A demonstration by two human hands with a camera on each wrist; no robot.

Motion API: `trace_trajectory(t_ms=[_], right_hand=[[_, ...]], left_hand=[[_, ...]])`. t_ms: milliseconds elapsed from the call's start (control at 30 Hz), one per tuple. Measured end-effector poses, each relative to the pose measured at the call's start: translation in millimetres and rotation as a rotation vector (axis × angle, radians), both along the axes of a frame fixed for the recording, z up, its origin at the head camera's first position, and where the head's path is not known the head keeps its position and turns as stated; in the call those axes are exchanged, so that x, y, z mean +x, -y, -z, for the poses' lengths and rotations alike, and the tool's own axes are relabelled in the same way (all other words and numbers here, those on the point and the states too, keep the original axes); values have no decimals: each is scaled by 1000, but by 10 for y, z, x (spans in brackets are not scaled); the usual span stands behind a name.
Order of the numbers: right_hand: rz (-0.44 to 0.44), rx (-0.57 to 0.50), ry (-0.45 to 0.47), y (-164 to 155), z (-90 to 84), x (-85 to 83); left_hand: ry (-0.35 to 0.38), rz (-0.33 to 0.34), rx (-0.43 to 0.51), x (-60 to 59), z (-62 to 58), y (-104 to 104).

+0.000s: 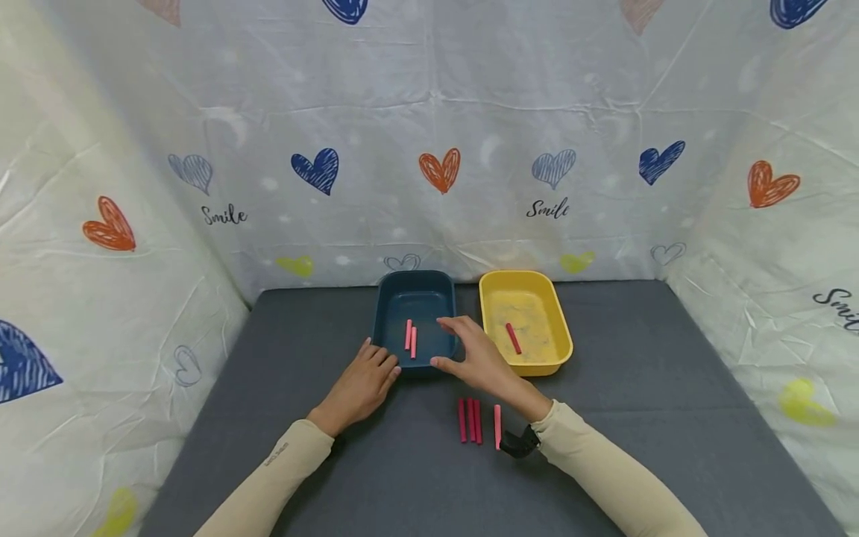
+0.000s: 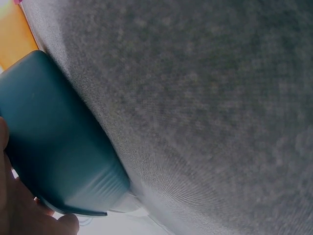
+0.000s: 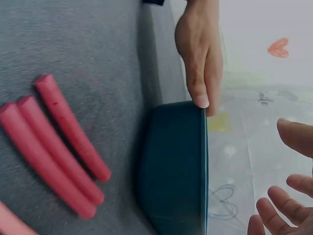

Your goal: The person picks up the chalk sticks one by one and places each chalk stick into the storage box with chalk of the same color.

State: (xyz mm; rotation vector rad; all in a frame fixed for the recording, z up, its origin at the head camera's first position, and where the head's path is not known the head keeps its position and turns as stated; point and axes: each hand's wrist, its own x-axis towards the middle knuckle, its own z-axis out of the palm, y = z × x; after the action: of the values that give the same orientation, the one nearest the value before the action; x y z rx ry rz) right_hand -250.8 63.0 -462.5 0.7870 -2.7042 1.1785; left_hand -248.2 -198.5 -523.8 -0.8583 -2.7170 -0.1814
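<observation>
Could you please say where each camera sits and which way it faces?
Head: on the head, facing forward and down at blue tray and yellow tray; left hand and right hand show.
Left wrist: on that wrist, facing blue tray and tabletop; left hand partly shows.
Right wrist: on that wrist, facing dark red sticks; both hands show.
Head and right wrist share those sticks.

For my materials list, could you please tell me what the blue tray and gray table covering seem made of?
Blue tray: probably molded plastic, smooth and satin, judging by rounded corners and soft sheen. Gray table covering: apparently matte fabric, with visible weave.
</observation>
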Motion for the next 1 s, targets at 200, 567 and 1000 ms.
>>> trace_trajectory(t_ms=[200, 567, 1000], right_hand=[[7, -4, -21, -132, 34, 104], [30, 24, -8, -389, 99, 290], [43, 55, 5, -629, 323, 511]], left_hand=[[-11, 11, 15, -4, 20, 4], [12, 6, 4, -1, 16, -7], [10, 3, -13, 11, -8, 7]])
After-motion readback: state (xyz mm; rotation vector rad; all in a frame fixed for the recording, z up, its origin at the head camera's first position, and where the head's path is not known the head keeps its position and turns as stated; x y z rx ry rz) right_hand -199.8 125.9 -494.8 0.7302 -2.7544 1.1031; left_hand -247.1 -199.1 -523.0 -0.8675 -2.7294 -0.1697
